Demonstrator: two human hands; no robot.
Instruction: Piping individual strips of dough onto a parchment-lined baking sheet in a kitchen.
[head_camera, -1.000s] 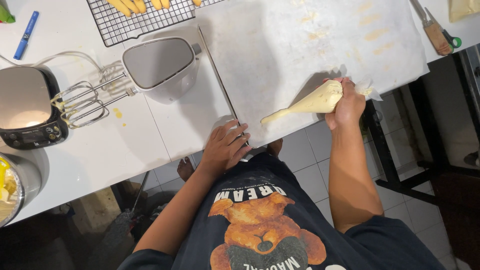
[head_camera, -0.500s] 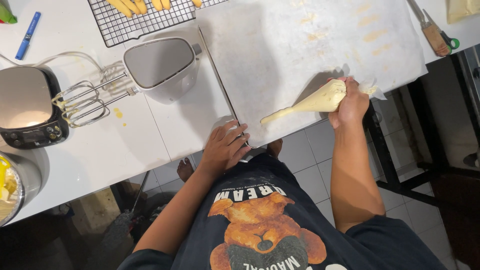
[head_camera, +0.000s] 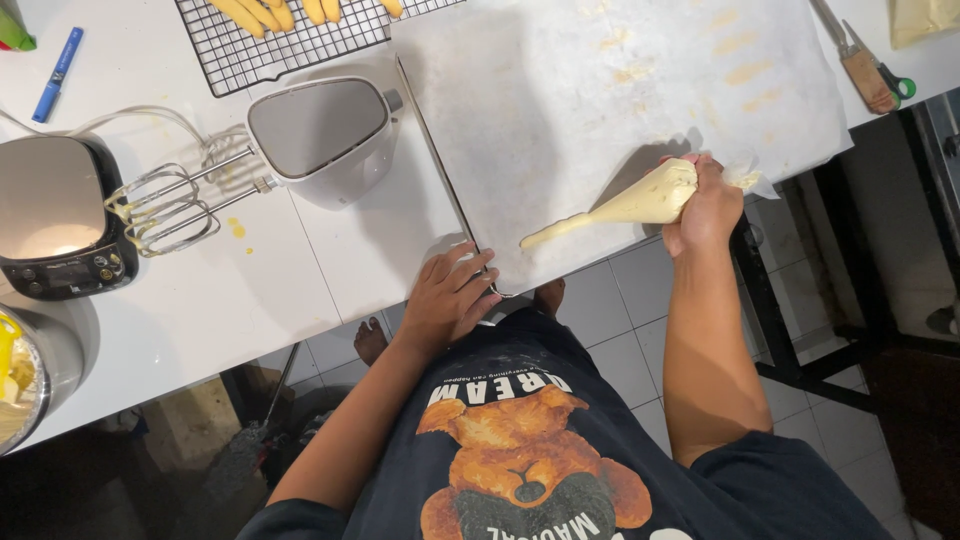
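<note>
My right hand (head_camera: 708, 205) grips the fat end of a piping bag (head_camera: 625, 206) full of pale yellow batter. The bag's tip points left, low over the near edge of a baking tray (head_camera: 438, 165) lined with white parchment (head_camera: 600, 100). Faint batter smears mark the paper's far part. My left hand (head_camera: 452, 296) rests flat on the near left corner of the tray, fingers spread over its edge at the white table's (head_camera: 220, 300) rim.
A white hand mixer (head_camera: 290, 140) lies on its side left of the tray, beaters (head_camera: 165, 208) smeared with batter. A wire rack (head_camera: 290, 30) with yellow baked fingers sits at the back. A scale (head_camera: 55, 220), a steel bowl (head_camera: 30, 375), a blue pen (head_camera: 57, 75) and scissors (head_camera: 868, 65) lie around.
</note>
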